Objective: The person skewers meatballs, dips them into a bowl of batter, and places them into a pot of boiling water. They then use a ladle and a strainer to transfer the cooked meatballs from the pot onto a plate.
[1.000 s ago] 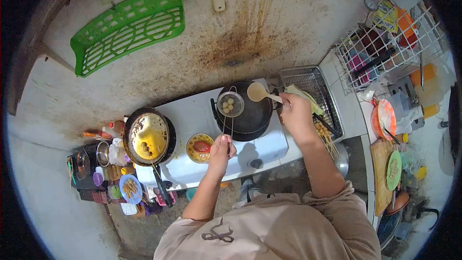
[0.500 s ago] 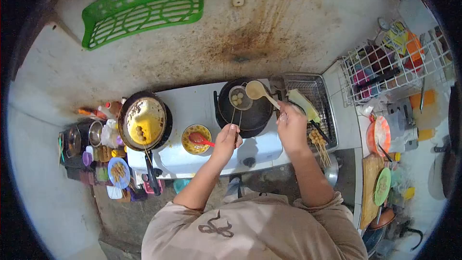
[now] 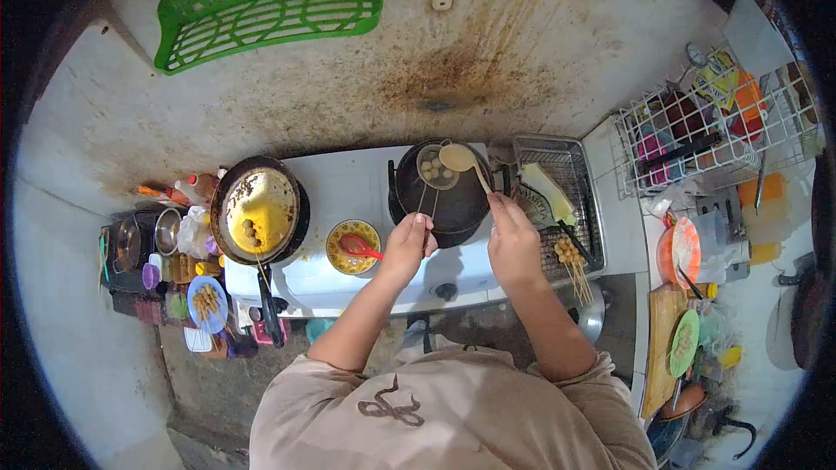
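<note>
Closed around the long wire handle of a strainer [image 3: 428, 176], my left hand [image 3: 407, 248] holds it over a dark pan [image 3: 461, 213] on the stove. Several small pale balls [image 3: 442, 173] lie in the strainer. My right hand [image 3: 515, 239] grips the handle of a cream-coloured ladle [image 3: 459, 157], whose bowl overlaps the strainer's right rim in this view. Left of my left hand, a yellow patterned bowl [image 3: 338, 257] contains a red spoon [image 3: 357, 246].
A frying pan [image 3: 228, 239] with yellow food and skewered balls sits on the left burner. Several skewers [image 3: 570, 254] rest on the wire-rack tray [image 3: 575, 165] at right. Further left is a blue plate [image 3: 202, 322] of food. A white wire basket [image 3: 697, 122] stands far right.
My right hand has moved left, nearer my left hand, and the ladle's handle now points more toward me. The strainer stays over the pan. The camera view has shifted slightly.
</note>
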### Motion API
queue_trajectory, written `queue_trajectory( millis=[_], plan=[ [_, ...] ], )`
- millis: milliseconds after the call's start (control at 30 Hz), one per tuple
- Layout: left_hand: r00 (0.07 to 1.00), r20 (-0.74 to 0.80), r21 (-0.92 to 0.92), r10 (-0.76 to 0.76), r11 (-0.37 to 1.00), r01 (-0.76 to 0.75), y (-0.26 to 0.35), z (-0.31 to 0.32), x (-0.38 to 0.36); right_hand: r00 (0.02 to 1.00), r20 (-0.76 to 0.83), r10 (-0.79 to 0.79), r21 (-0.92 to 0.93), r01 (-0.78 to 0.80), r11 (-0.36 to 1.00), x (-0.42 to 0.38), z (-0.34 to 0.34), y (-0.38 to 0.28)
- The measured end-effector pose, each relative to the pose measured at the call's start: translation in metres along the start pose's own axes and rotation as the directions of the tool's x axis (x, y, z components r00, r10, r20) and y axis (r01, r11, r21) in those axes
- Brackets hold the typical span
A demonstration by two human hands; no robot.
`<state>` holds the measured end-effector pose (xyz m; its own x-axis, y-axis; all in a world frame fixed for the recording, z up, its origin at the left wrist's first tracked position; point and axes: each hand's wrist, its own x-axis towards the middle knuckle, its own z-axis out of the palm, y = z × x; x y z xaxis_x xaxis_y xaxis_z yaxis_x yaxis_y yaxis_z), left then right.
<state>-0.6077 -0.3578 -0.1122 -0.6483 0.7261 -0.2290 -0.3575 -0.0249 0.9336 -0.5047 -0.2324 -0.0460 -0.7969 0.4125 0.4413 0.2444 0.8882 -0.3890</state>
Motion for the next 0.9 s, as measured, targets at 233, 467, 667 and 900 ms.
queue_trajectory(
  millis=[233,467,667,900],
  plan=[
    [1.000,0.003,0.013,0.019,1.000,-0.019,0.008,0.000,-0.004,0.990,-0.062,-0.128,-0.037,0.126,0.991,-0.004,0.001,0.002],
    [0.999,0.013,0.010,0.042,0.999,-0.042,0.010,-0.003,-0.008,0.952,-0.110,-0.286,-0.053,0.282,0.958,-0.011,-0.006,0.006],
    [0.997,0.010,-0.013,0.076,0.997,-0.076,0.005,-0.005,-0.009,0.927,-0.147,-0.346,-0.052,0.342,0.938,-0.025,-0.008,0.010],
    [0.998,0.000,0.038,0.068,0.997,-0.068,0.013,-0.003,-0.017,0.934,-0.200,-0.296,-0.020,0.298,0.954,-0.030,-0.013,0.009]
  ],
)
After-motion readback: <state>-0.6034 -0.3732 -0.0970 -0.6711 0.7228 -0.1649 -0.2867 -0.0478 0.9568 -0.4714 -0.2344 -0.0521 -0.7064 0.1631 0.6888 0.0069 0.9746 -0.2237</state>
